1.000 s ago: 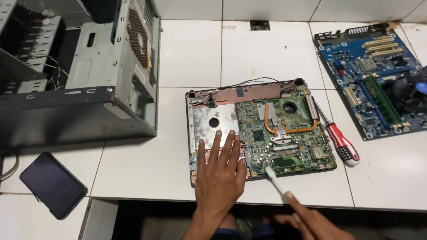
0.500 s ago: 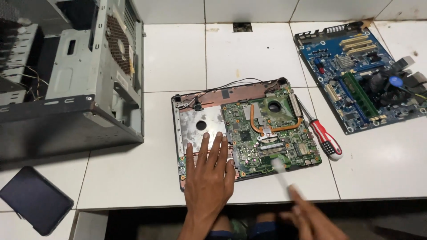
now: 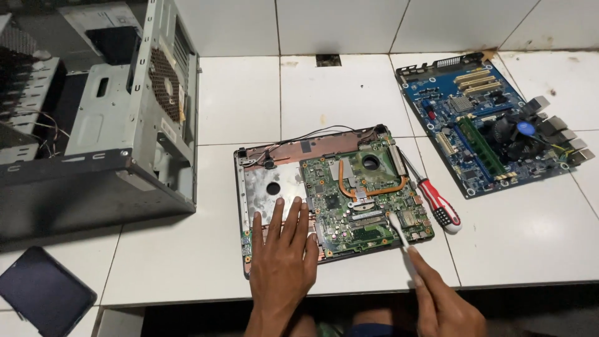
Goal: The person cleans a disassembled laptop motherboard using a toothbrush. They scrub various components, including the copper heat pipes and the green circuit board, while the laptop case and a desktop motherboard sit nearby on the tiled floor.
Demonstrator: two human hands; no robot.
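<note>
Pressing flat with fingers spread, the left hand is lying on the near-left corner of the opened laptop base, gripping nothing. It is steadying the shell on the white tiled worktop. The right hand is closing around a thin white tool, whose tip is touching the near-right edge of the green laptop circuit board seated in that base. That board is looking light, stiff and fragile, best handled by its bare edges, away from the copper heat pipe. A red-handled screwdriver is lying just beside the base on the right. Farther right a blue desktop motherboard is resting; a grey computer case is standing left.
</note>
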